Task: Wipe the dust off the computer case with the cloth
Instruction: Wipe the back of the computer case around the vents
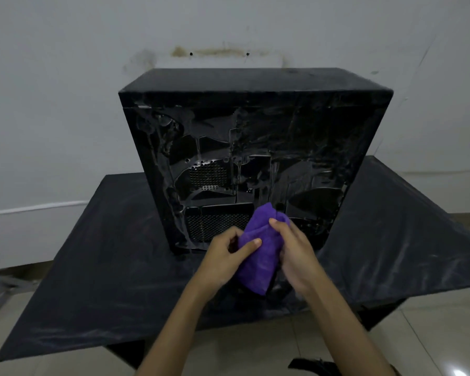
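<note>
Both hands — left hand point(226, 249), right hand point(293, 249) — pinch the bunched purple cloth point(258, 249) between them; the computer case point(251, 158) stands just beyond, mid-table — right hand slightly nearer.

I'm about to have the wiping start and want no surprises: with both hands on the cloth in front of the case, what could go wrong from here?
1. The purple cloth is bunched between the left hand and right hand; wiped like that, it would likely only streak the dust.
2. The computer case has perforated vents low on its near face; the cloth may push dust in or snag.
3. The case stands on a loose black table cover, with neither hand bracing it; firm strokes might shift it.
</note>
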